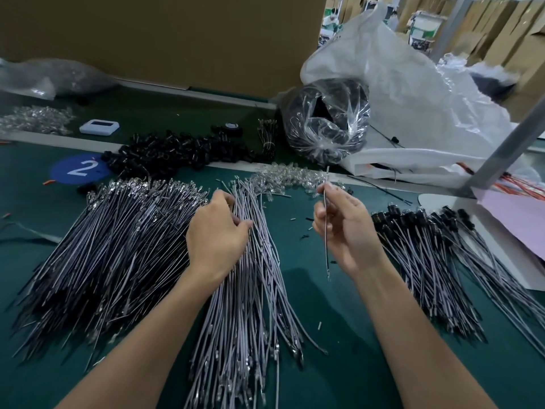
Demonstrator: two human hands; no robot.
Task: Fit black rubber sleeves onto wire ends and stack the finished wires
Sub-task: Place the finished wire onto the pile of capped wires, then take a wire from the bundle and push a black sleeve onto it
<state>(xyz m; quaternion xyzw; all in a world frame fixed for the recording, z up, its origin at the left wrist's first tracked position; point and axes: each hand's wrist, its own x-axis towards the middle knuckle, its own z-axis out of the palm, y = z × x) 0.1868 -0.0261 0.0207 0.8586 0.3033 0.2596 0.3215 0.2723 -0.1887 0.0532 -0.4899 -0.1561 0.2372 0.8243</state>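
Green table (348, 320): dark wire heap (103, 246) at 9 o'clock, gray wire heap (244, 320) at 6, capped wire heap (427, 261) at 3, black sleeves (177, 154) at 11.

Two hands (218, 231) (345, 228), three wire piles (112, 246) (250, 290) (427, 261)

One legible marking: a white numeral "2" on a round blue sticker (77, 169), fixed to the green table (339, 320), far left. Nothing else readable.

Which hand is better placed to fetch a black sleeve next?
Left, probably. The right hand pinches a single wire upright; the left hand, gripping only the grey wire bundle, lies nearer the black sleeve pile.
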